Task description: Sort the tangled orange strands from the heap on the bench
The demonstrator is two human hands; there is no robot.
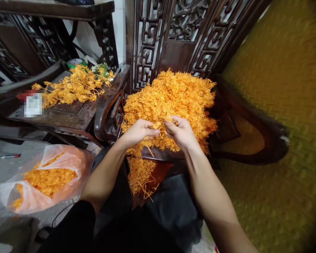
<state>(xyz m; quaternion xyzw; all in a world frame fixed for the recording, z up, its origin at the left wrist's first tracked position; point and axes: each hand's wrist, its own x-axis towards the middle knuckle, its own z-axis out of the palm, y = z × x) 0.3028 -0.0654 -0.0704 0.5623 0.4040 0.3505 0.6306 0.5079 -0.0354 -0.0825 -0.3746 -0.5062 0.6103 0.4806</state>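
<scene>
In front of a big heap of orange artificial flowers [173, 95], both my hands are close together. My left hand [140, 133] pinches a small orange flower piece [156, 125] between thumb and fingers. Just to its right, my right hand [180, 131] is closed on another orange flower piece [168, 118] at its fingertips. Thin orange stems hang below and between the fingers; whether the two pieces are joined I cannot tell. A bunch of orange stems [140, 172] lies over my lap, under the seat's front edge.
The heap rests on a dark carved wooden chair [160, 153]. On the left, another wooden chair [65, 117] bears loose orange sprays [76, 86] and a green tape roll [76, 62]. A plastic bag [81, 165] of orange pieces stands on the floor. A yellow-brown textured surface [287, 88] borders the right.
</scene>
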